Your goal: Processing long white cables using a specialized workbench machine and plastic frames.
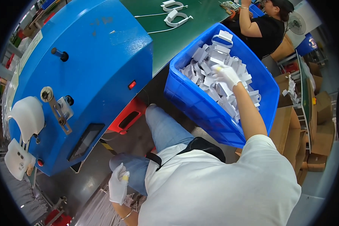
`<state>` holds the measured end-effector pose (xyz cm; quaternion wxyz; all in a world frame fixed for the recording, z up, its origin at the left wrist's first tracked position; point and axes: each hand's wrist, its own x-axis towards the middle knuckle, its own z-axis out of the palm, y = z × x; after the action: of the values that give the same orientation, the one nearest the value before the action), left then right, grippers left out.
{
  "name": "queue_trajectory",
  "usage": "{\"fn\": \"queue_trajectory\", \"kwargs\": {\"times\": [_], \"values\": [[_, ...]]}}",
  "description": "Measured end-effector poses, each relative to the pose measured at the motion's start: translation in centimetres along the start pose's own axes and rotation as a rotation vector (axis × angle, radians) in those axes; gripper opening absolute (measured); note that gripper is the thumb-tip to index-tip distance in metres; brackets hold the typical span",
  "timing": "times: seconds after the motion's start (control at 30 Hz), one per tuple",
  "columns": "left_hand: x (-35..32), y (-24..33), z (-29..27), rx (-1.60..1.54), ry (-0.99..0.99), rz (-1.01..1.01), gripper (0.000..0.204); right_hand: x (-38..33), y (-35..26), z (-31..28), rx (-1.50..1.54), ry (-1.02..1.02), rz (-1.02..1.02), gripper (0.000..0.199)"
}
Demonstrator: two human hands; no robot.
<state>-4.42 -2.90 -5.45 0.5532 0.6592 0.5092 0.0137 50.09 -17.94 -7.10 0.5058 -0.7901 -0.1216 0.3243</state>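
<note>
My right hand [226, 76], in a white glove with a yellow fingertip, reaches over a heap of small white folded pieces with loops [226, 92]. The heap lies in a large blue plastic bin [199, 109]. Its fingers are stretched out and bent down to the pieces, and I see none plainly gripped. My left hand [118, 184], gloved the same way, hangs low beside my knee. Its fingers are loosely bent with a gap by the thumb, and nothing shows in them. Under it lie many thin pale strands [98, 207], partly hidden.
A big blue machine [101, 56] with a red switch, a dark screen and white plastic guards stands at left. Two white looped cables [175, 19] lie on a green table [165, 41]. A red stool [130, 115] stands below. Another person [265, 32] works beyond the bin; cardboard boxes [290, 135] stand right.
</note>
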Motion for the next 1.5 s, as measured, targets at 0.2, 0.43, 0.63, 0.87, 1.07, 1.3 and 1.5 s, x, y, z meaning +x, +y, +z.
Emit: {"fn": "queue_trajectory", "kwargs": {"times": [0.2, 0.43, 0.63, 0.87, 1.07, 1.3, 1.5], "values": [[1.3, 0.9, 0.2, -0.005, -0.009, 0.064, 0.041, 3.5, 8.0, -9.7, -0.653, 1.202, -0.130, 0.053], [2.2, 1.2, 1.6, 0.076, -0.078, 0.052, 0.042, 0.5, 7.4, 1.0, 0.196, -0.115, 0.486, 0.046], [2.8, 3.5, 1.4, 0.137, -0.071, 0.081, 0.040, 2.4, -1.1, -0.4, -0.545, -0.109, -0.544, 0.042], [1.7, 1.3, 0.1, 0.053, 0.080, 0.024, 0.042, 14.7, -2.5, -5.4, -1.147, 0.630, -0.246, 0.034], [-0.4, 0.6, -1.2, 0.272, 0.174, 0.034, 0.040, 18.9, -0.8, -6.2, -1.387, 0.528, -0.165, 0.044], [1.7, 5.0, 0.3, 0.175, 0.118, 0.032, 0.042, 14.5, -2.1, -9.0, -1.243, 0.959, -0.991, 0.045], [1.1, 13.5, -0.6, -0.131, -0.006, 0.363, 0.031, 6.7, -11.5, -6.4, -0.330, 0.808, -1.196, 0.012]]}}
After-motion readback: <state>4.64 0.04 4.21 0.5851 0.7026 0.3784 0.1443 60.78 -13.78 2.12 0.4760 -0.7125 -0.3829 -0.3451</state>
